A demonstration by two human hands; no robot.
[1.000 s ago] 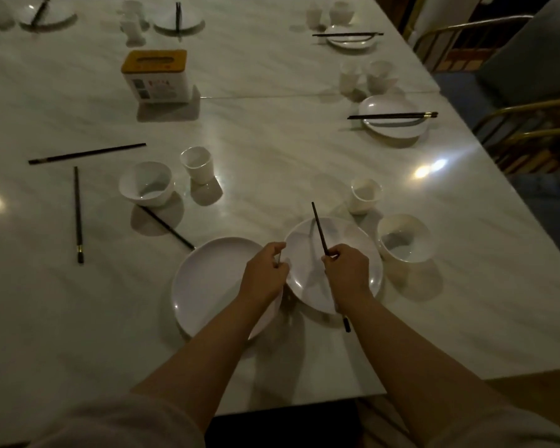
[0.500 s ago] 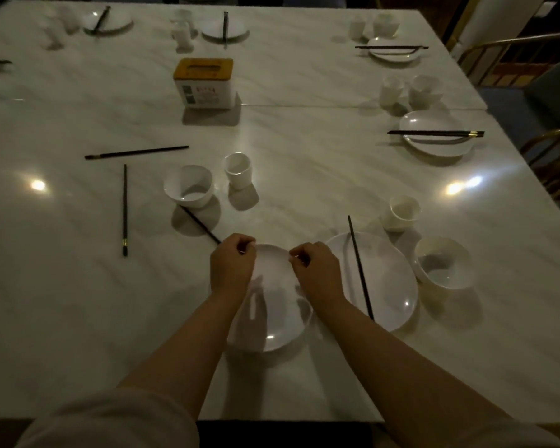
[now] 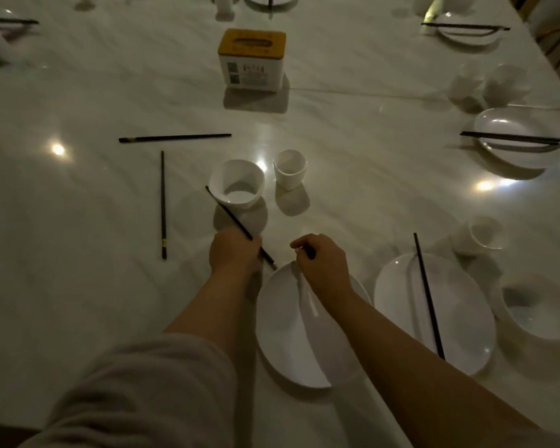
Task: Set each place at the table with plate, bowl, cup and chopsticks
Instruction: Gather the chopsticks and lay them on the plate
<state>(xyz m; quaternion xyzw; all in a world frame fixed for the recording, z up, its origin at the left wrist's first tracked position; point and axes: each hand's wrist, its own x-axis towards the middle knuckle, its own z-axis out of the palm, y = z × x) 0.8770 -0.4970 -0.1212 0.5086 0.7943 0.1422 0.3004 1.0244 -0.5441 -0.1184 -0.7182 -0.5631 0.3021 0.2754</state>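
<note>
L hand [image 3: 235, 250] had left the plate [image 3: 291, 337] & gripped a loose chopstick [image 3: 236, 225]; R hand [image 3: 320, 263] pinched plate's rim. Chopsticks next for this place.

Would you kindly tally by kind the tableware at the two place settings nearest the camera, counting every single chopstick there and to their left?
White plates: 2
White bowls: 2
White cups: 2
Single dark chopsticks: 4
Total: 10

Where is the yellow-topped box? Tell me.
In the head view the yellow-topped box stands upright at the table's middle, beyond the bowl and cup.
</note>
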